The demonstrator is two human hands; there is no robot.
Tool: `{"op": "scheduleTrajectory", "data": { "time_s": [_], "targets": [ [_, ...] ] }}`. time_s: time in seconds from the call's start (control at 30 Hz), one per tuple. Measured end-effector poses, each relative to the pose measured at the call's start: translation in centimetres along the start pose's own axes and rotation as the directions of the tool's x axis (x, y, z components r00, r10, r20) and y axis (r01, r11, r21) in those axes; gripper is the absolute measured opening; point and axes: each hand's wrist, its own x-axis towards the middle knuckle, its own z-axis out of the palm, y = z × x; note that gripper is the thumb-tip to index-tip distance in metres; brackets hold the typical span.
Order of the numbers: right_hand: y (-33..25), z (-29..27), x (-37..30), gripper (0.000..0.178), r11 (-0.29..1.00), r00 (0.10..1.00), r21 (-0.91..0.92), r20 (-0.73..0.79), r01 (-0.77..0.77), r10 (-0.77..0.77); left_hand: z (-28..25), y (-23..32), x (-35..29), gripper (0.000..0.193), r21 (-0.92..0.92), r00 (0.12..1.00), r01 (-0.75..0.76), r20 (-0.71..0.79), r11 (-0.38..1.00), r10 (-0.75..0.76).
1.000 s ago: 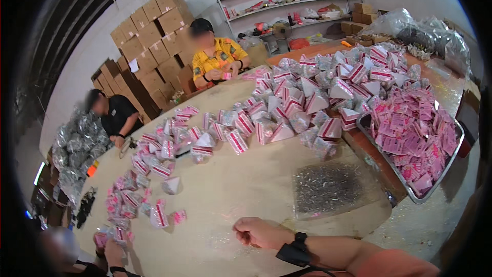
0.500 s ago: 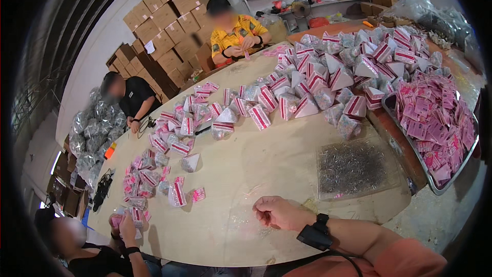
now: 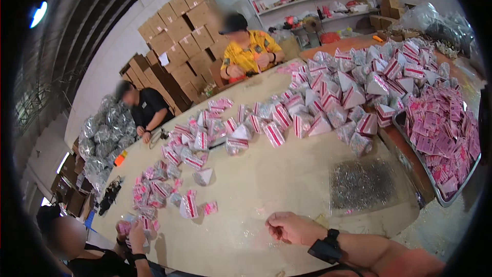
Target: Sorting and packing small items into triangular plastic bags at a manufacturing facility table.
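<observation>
My right hand (image 3: 294,229), with a black watch (image 3: 327,246) on its wrist, rests at the near side of the table (image 3: 246,190). Its fingers are curled in; whatever they hold, if anything, is hidden. Small clear, glinting bits lie on the tabletop around the fingertips. Just beyond the hand, to the right, is a clear shallow tray (image 3: 410,202) full of small thin metal pieces (image 3: 363,184). A loose pink card (image 3: 209,208) lies to the left, beside a triangular clear packet with a pink-striped label (image 3: 189,204). My left hand is out of view.
Many pink-and-white labelled packets (image 3: 353,95) cover the table's far side. A metal tray (image 3: 448,202) heaped with pink cards (image 3: 443,133) stands at right. Three people sit around the table; the nearest one's hands (image 3: 134,233) hold a packet. Cartons (image 3: 179,31) are stacked behind.
The whole view has shifted, so the scene sits lower and further right. My right hand keeps nearly the same place on the table, fingers still curled.
</observation>
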Motion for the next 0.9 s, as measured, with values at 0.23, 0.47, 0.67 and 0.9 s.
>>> {"op": "scheduleTrajectory", "data": {
  "time_s": [0.23,0.47,0.67,0.9],
  "targets": [
    [1.5,-1.1,0.7,0.014,1.0,0.999,-0.016,-0.046,-0.013,0.012,0.5,0.8,3.0,0.027,-0.11,0.993,0.076,0.102,0.991,-0.065],
    [-0.2,-0.2,1.0,0.013,0.999,1.0,0.042,-0.004,0.004,-0.004,-1.3,2.2,-1.1,0.027,-0.231,0.987,0.16,0.009,0.96,-0.162],
    [1.0,-0.8,1.5,0.014,0.999,0.997,-0.032,-0.081,-0.011,0.009,-2.4,2.9,1.5,0.028,-0.33,0.966,0.259,0.069,0.908,-0.25],
    [1.1,-0.5,1.4,0.013,1.0,0.999,-0.002,-0.053,-0.001,0.001,-4.4,4.7,3.9,0.028,-0.436,0.939,0.345,0.165,0.831,-0.303]
  ]
}}
